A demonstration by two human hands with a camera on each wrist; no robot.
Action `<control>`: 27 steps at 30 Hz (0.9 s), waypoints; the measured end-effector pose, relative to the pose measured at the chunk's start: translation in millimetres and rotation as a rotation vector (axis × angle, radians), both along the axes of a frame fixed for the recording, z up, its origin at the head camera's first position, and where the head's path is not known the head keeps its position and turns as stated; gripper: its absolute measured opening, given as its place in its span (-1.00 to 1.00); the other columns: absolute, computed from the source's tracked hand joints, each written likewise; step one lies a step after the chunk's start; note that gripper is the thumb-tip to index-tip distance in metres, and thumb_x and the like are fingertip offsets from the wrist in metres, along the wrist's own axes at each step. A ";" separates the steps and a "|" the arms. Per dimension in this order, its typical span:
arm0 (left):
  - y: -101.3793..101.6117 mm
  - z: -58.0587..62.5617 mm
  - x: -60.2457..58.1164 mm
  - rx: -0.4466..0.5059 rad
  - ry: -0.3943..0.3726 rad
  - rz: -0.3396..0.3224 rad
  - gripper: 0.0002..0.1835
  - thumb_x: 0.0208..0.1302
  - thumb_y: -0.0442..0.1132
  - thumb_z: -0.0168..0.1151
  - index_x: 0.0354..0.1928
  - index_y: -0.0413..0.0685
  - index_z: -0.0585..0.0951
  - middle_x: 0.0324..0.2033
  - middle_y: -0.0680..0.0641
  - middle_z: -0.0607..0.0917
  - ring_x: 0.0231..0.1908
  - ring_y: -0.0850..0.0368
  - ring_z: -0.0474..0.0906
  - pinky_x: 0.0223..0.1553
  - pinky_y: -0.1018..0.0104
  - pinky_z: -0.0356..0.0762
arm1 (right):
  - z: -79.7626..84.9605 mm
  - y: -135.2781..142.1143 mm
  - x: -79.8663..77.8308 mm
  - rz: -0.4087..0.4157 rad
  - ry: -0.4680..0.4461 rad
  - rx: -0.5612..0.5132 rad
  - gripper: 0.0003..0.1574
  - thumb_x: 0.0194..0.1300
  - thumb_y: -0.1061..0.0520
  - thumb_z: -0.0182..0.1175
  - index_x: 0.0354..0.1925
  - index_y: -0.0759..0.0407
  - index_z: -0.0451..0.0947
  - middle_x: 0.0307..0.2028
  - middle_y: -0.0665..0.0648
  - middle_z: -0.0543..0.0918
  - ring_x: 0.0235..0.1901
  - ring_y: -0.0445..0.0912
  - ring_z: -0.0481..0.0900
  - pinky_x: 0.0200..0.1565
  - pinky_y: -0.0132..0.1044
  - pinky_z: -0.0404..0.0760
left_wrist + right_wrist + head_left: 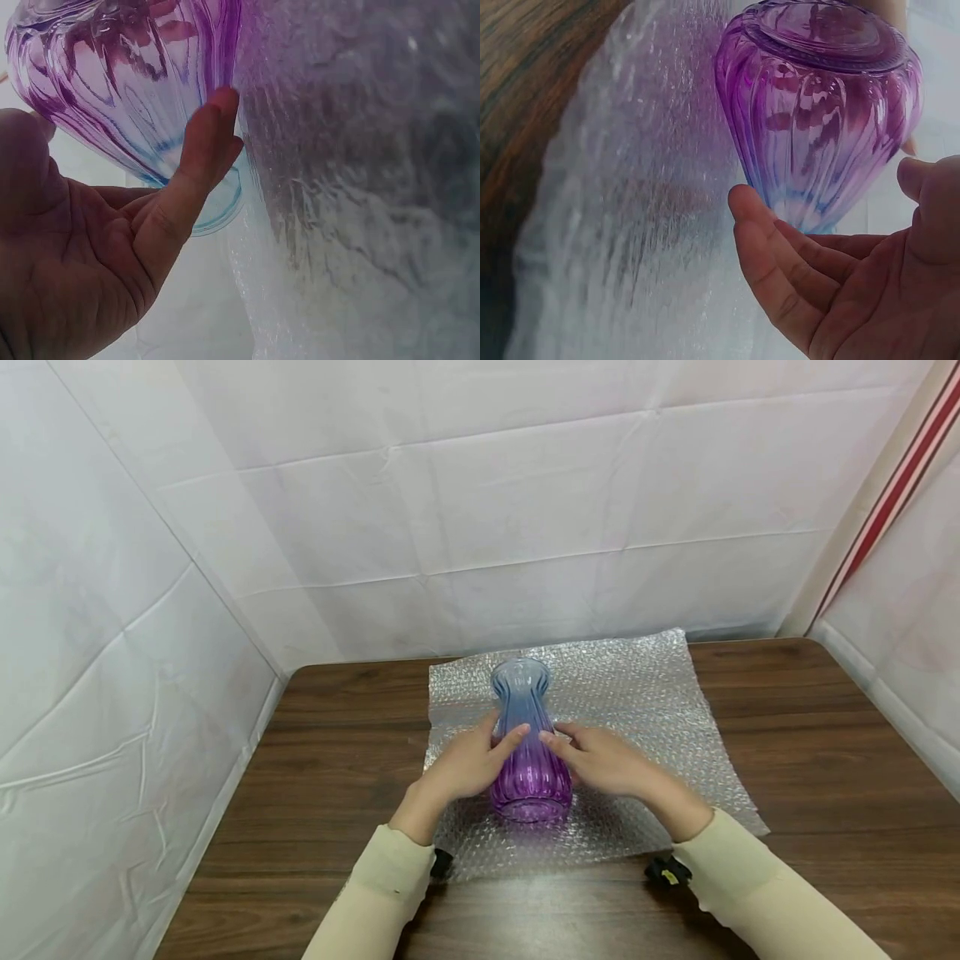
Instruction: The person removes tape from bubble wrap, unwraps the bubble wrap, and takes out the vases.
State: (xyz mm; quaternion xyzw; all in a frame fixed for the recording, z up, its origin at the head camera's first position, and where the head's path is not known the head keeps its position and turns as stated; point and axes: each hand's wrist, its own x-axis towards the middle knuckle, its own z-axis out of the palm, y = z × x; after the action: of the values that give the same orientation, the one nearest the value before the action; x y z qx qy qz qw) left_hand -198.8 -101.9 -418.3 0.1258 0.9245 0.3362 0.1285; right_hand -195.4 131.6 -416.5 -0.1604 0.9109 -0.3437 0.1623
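A ribbed glass vase [529, 768], purple at its base and fading to pale blue at the mouth, lies on its side with the mouth toward the back. Beneath it spreads a sheet of bubble wrap [637, 693]; whether the vase touches the sheet cannot be told. My left hand [467, 760] holds its left side, thumb on top, fingers round the side and partly hidden. From the right, my right hand [603, 760] holds it likewise, thumb over the top. In the right wrist view, the fingers [780, 277] curve along the vase's underside, between glass and wrap.
The bubble wrap lies on a dark brown wooden table [300, 810], reaching its back edge. White cloth [525, 510] hangs behind and at both sides. A red-striped strip [888, 510] runs down the back right corner. Black wrist devices [666, 870] sit at the cuffs.
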 end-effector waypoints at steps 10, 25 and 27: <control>0.2 0.0 -0.5 0.030 -0.053 -0.016 0.07 0.45 0.55 -0.28 0.67 -0.10 -0.05 0.51 -0.29 0.35 0.43 -0.29 0.40 0.42 -0.20 0.37 | -4.2 -6.9 -0.1 -0.006 -0.107 -0.133 0.05 0.61 -0.40 -0.17 0.62 0.33 -0.04 0.29 0.56 0.51 -0.26 0.15 0.80 -0.15 0.01 0.78; -1.1 1.0 -1.4 0.128 -0.045 -0.024 -0.04 0.50 0.45 -0.14 0.67 -0.03 0.03 0.40 -0.28 0.52 0.36 -0.23 0.50 0.36 -0.17 0.46 | -1.3 -12.2 1.5 -0.010 -0.118 -0.213 -0.04 0.63 -0.35 -0.13 0.65 0.19 -0.05 0.00 0.41 0.73 -0.58 0.03 0.70 -0.42 -0.03 0.74; -2.0 2.7 -2.2 0.157 -0.038 -0.032 -0.07 0.50 0.44 -0.13 0.67 0.02 0.03 0.37 -0.29 0.55 0.33 -0.23 0.54 0.33 -0.15 0.50 | 1.9 -13.3 0.8 -0.008 -0.098 -0.207 -0.03 0.63 -0.35 -0.13 0.65 0.19 -0.05 -0.04 0.37 0.74 -0.58 0.04 0.71 -0.41 -0.03 0.74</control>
State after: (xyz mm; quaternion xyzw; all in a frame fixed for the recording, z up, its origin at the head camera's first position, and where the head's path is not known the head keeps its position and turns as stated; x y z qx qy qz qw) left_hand -201.0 -103.8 -415.6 0.1441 0.8905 0.4078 0.1411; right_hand -194.6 118.3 -414.6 -0.1558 0.8623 -0.4438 0.1877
